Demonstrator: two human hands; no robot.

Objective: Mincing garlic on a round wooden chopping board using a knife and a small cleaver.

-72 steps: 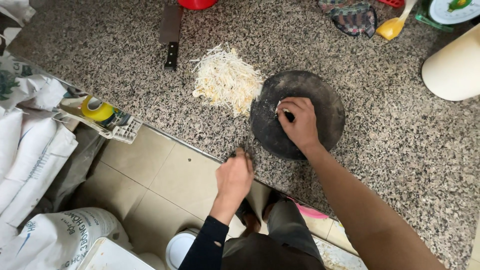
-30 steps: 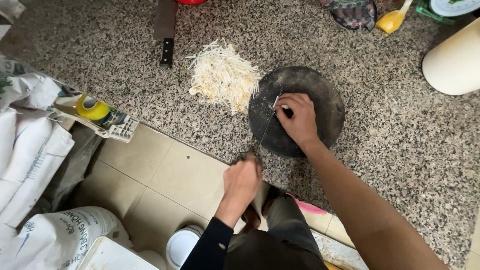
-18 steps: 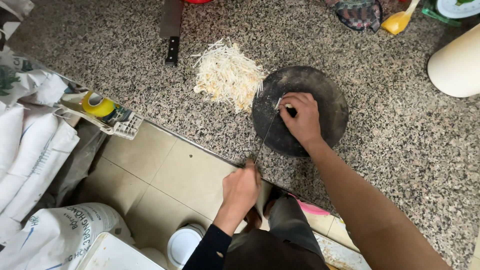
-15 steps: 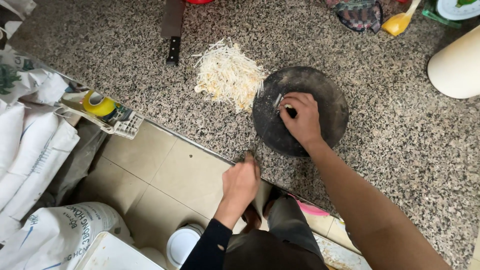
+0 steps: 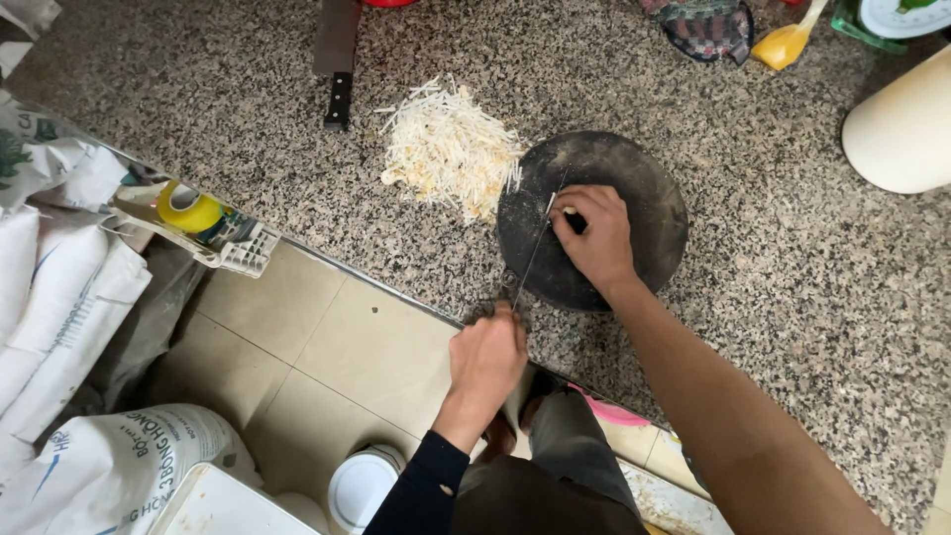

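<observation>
A dark round chopping board [image 5: 644, 248] lies on the speckled granite counter [image 5: 792, 297]. My right hand [image 5: 594, 238] rests on the board, fingertips pinching a small pale piece [image 5: 551, 203] against it. My left hand [image 5: 490, 357], in a black sleeve, is by the counter's front edge. It grips the handle of a thin knife [image 5: 535, 253] whose blade reaches up across the board to the pale piece. A heap of pale shredded strips [image 5: 446, 149] lies just left of the board.
A black-handled cleaver [image 5: 337, 69] lies at the back left. A cream tub [image 5: 901, 129], a yellow scoop [image 5: 783, 45] and a cloth [image 5: 708, 25] sit at the back right. Left of the counter are white sacks [image 5: 59, 297], a tray with yellow tape [image 5: 188, 213] and a tiled floor [image 5: 317, 357].
My left hand has shifted slightly along the counter edge with the knife. My right hand has stayed on the board over the pale piece.
</observation>
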